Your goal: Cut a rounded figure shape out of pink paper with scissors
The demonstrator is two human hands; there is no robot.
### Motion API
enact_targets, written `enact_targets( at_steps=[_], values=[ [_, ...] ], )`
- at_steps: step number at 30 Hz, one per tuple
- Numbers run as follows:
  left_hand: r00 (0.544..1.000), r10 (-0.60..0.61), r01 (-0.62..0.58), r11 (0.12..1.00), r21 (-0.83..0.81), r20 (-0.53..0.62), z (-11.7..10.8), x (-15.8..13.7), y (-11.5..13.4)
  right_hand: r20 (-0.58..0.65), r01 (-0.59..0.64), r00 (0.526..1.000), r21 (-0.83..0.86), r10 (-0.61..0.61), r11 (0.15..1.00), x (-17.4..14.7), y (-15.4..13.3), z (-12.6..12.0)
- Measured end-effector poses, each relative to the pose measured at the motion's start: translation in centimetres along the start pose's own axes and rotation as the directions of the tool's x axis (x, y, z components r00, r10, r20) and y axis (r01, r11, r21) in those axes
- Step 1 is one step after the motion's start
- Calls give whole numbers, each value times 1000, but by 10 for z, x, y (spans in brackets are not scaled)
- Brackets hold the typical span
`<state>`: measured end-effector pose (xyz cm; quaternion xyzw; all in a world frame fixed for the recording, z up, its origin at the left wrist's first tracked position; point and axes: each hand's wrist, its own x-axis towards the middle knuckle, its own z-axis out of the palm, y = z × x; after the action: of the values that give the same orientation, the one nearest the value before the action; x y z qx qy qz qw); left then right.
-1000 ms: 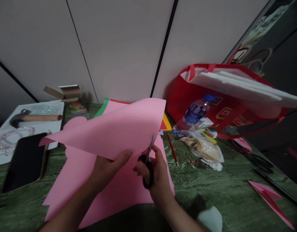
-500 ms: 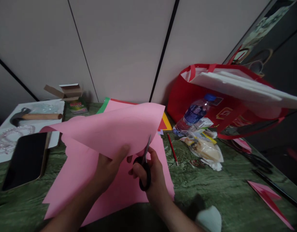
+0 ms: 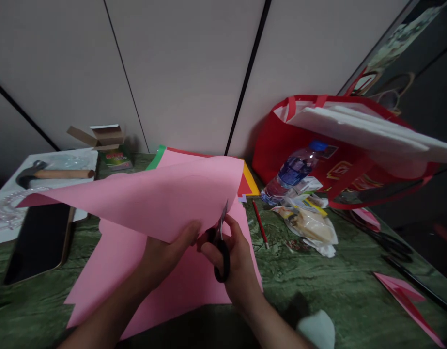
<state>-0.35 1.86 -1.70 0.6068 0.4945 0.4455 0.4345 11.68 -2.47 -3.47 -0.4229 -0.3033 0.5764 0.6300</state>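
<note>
Green, marble-patterned tabletop (image 3: 292,291) meets pale wall panels (image 3: 187,72). From the head camera, a curled pink paper sheet (image 3: 165,198) is raised above a layer of pink paper (image 3: 103,264). The left hand (image 3: 168,259) pinches the sheet's near edge, thumb on top. The right hand (image 3: 236,257) grips black-handled scissors (image 3: 226,264), blades at the sheet's right edge. Cutting seems to be the step in hand; the next move probably calls for a steady sheet and a smooth squeeze. Right of the sheet, a red tote bag (image 3: 269,145) holds white slabs (image 3: 361,126) jutting past its rim; nearer it, a blue-capped bottle (image 3: 298,167) leans, its fill unclear, and a clear wrapper (image 3: 327,220) encloses something pale. Beyond the sheet's left part, a small carton (image 3: 116,157) has raised flaps, its inside hidden.
</note>
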Motion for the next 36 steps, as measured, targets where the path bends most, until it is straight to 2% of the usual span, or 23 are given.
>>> enact_targets(
  at_steps=[5,13,25,36],
  values=[
    [1000,23,-23,1000,2,1,1,0,-3,-34,-33,999,-36,32,999,-1,0,0],
    [1000,-9,9,1000,27,19,0,-4,1,-66,-47,997,-77,42,996,-1,-5,4],
    [999,-34,34,999,20,13,1,-4,3,-88,-32,996,-129,21,991,-1,-3,3],
    [998,-59,59,997,-46,2,3,-4,2,-95,-49,995,-132,36,990,-1,-1,2]
  ],
)
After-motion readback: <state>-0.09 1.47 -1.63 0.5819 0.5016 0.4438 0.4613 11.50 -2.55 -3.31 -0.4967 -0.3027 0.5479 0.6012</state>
